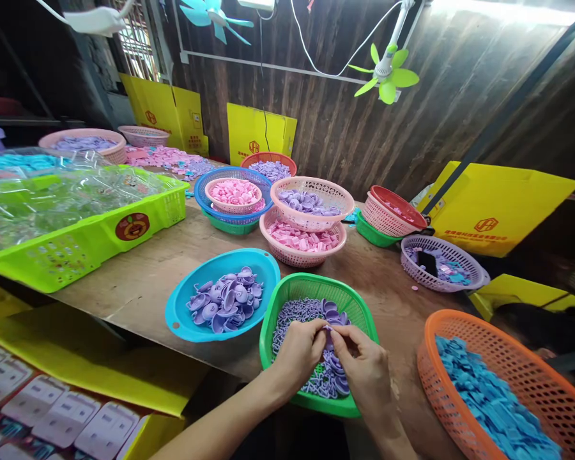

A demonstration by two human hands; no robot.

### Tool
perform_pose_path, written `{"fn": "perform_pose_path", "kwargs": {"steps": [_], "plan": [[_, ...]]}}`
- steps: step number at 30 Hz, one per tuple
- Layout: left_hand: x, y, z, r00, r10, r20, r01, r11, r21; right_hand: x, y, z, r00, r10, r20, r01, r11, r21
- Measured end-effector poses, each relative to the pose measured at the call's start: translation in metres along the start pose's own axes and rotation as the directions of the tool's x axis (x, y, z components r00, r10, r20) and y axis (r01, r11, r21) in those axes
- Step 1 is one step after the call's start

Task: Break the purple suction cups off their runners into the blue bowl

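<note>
Over the green basket (370, 319), my left hand (297, 354) and my right hand (364, 367) meet with thumbs and fingers pinched together. Between their fingertips is a small purple plastic piece (328, 337), partly covered by the fingers. In the basket lie thin, knobbly purple plastic parts (294, 316) on the left and round, cup-shaped purple parts (334, 313) on the right. Just left of it stands a blue basin (179, 319) with a heap of purple cup-shaped pieces (227, 297), some with thin arms sticking out.
An orange basket (429, 364) of blue parts stands at the right. Behind are stacked pink baskets (338, 217), a blue basket (206, 185) and a lilac basket (407, 268). A lime crate (91, 249) of bagged items sits left, above an open yellow carton (100, 377).
</note>
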State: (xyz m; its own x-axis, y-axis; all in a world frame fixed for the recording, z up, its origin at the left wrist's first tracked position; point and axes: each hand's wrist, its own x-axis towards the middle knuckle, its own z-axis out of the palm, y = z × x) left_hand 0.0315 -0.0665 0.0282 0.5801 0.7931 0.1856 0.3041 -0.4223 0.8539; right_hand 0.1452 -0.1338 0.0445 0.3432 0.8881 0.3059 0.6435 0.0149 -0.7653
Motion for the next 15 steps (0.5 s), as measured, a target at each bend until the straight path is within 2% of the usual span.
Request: {"fn": "perform_pose_path", "kwargs": {"steps": [7, 15], "plan": [[-0.003, -0.001, -0.002, 0.997, -0.063, 0.042, 0.064, 0.998, -0.025, 0.001, -0.013, -0.002, 0.999, -0.050, 0.020, 0.050, 0.999, -0.006], [-0.011, 0.005, -0.007, 0.997, 0.048, -0.068, -0.037, 0.986, 0.162, -0.004, -0.017, 0.008, 1.000, -0.003, -0.022, 0.001, 0.996, -0.090]]}}
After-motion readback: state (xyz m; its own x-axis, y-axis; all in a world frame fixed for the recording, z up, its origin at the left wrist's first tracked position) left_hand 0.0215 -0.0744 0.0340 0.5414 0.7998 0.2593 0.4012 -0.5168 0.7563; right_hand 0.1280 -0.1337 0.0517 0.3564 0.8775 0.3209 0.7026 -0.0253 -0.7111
